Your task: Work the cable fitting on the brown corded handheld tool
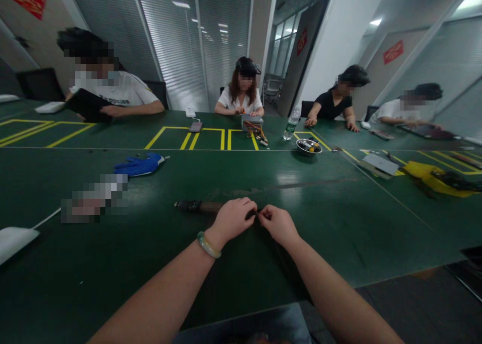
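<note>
A dark stick-shaped tool (207, 207) lies lengthwise over the green table, with a black ringed end and a small tip at its left. My left hand (234, 218) is closed around its right part, palm down, hiding that stretch. Close beside it, my right hand (279, 224) pinches at the tool's right end. What sits between those fingertips is too small and dark to name. A thin dark cord seems to run down beneath the right wrist. The two hands almost touch.
On my left are a blue glove (141, 164), a blurred-out phone-like object (94, 198) and a white device (17, 241) with a cable. Ahead stand a metal bowl (309, 147) of small parts and a water bottle (291, 123). Several co-workers sit opposite. A yellow cloth-like item (433, 178) lies right.
</note>
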`<state>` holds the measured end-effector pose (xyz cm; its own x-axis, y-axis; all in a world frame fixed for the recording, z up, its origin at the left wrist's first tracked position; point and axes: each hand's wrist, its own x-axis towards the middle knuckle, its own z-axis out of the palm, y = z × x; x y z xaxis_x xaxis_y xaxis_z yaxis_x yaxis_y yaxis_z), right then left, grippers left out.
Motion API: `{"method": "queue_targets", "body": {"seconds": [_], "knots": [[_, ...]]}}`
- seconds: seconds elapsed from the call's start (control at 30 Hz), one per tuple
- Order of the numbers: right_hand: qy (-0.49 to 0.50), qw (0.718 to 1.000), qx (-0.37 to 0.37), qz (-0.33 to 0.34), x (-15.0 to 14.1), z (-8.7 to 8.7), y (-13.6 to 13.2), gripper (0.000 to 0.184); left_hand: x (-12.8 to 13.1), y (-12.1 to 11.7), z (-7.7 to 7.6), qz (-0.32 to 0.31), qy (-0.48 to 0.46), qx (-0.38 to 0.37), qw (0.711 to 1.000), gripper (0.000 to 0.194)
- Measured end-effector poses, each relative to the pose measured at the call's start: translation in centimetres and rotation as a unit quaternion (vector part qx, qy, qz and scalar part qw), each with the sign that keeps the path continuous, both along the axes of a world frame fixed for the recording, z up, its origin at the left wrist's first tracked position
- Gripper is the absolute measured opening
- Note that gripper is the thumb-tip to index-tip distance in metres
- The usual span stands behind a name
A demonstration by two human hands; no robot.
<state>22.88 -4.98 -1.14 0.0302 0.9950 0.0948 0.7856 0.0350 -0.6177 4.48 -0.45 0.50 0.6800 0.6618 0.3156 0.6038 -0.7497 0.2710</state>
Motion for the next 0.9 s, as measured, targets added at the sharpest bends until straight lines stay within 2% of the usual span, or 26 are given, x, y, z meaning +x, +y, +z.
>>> {"method": "queue_targets", "body": {"seconds": [0.4, 0.77, 0.9], "knots": [[0.036, 0.999, 0.003, 0.011, 1.1, 0.2, -0.2, 0.012, -0.1, 0.1, 0.0, -0.016, 0.016, 0.013, 1.000, 0.005], [0.072, 0.996, -0.052, -0.007, 0.9, 0.4, 0.0, 0.014, -0.1, 0.3, -0.4, -0.019, -0.002, 0.015, 1.000, 0.004], [0.063, 0.997, -0.049, 0.011, 0.7, 0.6, -0.1, 0.013, -0.1, 0.3, -0.5, -0.016, -0.008, 0.017, 1.000, 0.003]]}}
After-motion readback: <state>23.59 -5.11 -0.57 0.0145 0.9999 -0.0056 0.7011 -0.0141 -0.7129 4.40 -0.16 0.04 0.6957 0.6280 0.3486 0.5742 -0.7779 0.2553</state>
